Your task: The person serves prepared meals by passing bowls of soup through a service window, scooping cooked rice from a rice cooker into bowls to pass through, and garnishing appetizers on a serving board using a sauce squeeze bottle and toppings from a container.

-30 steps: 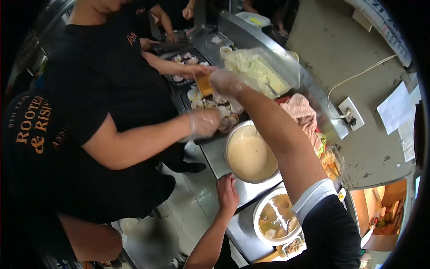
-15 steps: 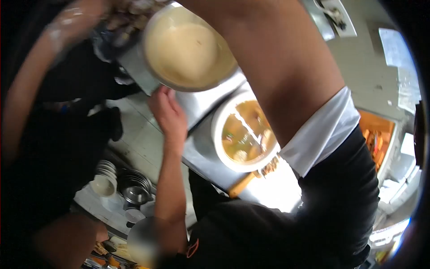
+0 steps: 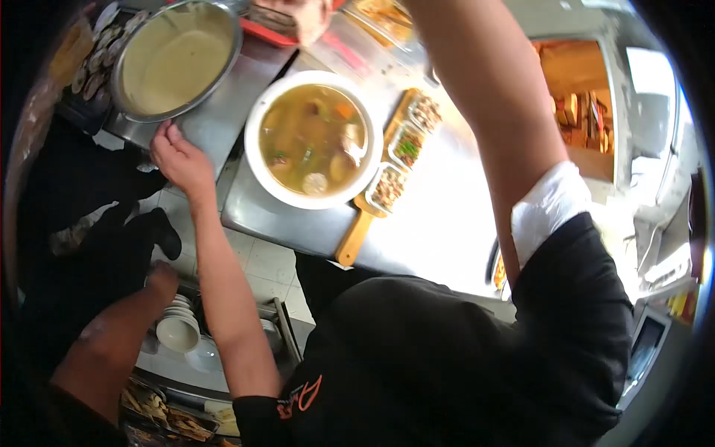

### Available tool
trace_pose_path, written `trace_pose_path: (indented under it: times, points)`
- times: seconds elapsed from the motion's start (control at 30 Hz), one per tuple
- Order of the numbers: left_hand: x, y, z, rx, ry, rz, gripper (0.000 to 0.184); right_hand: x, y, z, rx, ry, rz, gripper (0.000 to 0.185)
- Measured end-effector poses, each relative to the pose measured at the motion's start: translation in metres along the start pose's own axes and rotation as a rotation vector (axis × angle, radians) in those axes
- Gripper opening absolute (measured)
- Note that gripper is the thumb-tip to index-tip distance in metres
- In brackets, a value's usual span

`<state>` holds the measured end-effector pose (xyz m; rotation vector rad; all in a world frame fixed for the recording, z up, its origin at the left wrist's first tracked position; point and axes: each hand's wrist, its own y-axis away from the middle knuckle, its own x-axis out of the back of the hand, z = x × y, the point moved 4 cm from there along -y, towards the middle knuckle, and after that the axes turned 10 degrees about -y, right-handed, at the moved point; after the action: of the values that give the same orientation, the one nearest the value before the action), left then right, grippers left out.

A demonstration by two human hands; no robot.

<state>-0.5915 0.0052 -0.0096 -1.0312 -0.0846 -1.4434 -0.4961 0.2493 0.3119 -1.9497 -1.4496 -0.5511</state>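
At the upper left, a large metal bowl [image 3: 223, 71] holds a pale creamy liquid. My left hand [image 3: 181, 160] is at its near rim, fingers together and curled against the edge, tips partly hidden by the bowl. My right arm stretches up past the top edge, so my right hand is out of view. A white round pot [image 3: 257, 167] of broth with vegetables and chunks stands between my arms. Beside it lies a wooden paddle board [image 3: 351, 242] carrying several small glass dishes [image 3: 387, 188] of chopped ingredients.
Another person's forearm [image 3: 112, 339] reaches in from the lower left, near stacked white bowls [image 3: 179, 333]. Shells or similar items [image 3: 95, 63] lie left of the metal bowl. A red tray [image 3: 268, 31] and a clear food container [image 3: 380, 18] are at the top.
My view has turned and shifted, bringing the broth pot and the dishes on the board into full sight. The metal bowl now looks smaller and farther left, with my left hand still at its rim.
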Motion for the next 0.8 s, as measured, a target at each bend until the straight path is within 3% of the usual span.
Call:
trace_pose_path:
  times: [0.07, 0.2, 0.3, 0.43, 0.5, 0.6, 0.67, 0.73, 0.77, 0.8]
  points:
    - [0.0, -0.001, -0.004, -0.044, -0.029, -0.005, 0.024, 0.016, 0.052, 0.017, -0.104, -0.009, 0.026, 0.027]
    - [-0.01, 0.005, -0.034, 0.126, 0.361, -0.237, 0.033, 0.015, 0.195, 0.104, -0.412, -0.042, -0.114, 0.029]
    - [0.028, 0.026, -0.018, 0.215, 0.424, -0.156, 0.032, -0.012, 0.282, 0.147, -0.629, 0.094, -0.108, 0.026]
    - [0.091, 0.093, 0.026, 0.203, 0.27, 0.012, 0.029, -0.024, 0.32, 0.188, -0.524, 0.156, -0.092, 0.025]
    - [0.109, 0.14, 0.049, 0.229, 0.278, -0.063, 0.026, -0.027, 0.327, 0.185, -0.539, 0.137, -0.069, 0.024]
    - [0.135, 0.196, 0.089, 0.012, 0.178, -0.301, 0.019, -0.012, 0.319, 0.157, -0.615, 0.129, -0.016, 0.019]
    - [0.154, 0.22, 0.117, -0.212, 0.145, -0.503, 0.015, -0.027, 0.33, 0.186, -0.277, 0.056, 0.045, 0.018]
    - [0.16, 0.249, 0.165, -0.437, 0.183, -0.784, 0.012, -0.028, 0.36, 0.169, -0.358, 0.097, 0.07, 0.019]
    - [0.163, 0.264, 0.18, -0.446, 0.111, -0.979, 0.013, -0.028, 0.375, 0.16, -0.399, 0.117, 0.081, 0.019]
    - [0.166, 0.275, 0.208, -0.523, 0.115, -1.084, 0.014, -0.01, 0.403, 0.138, -0.161, 0.015, 0.265, 0.022]
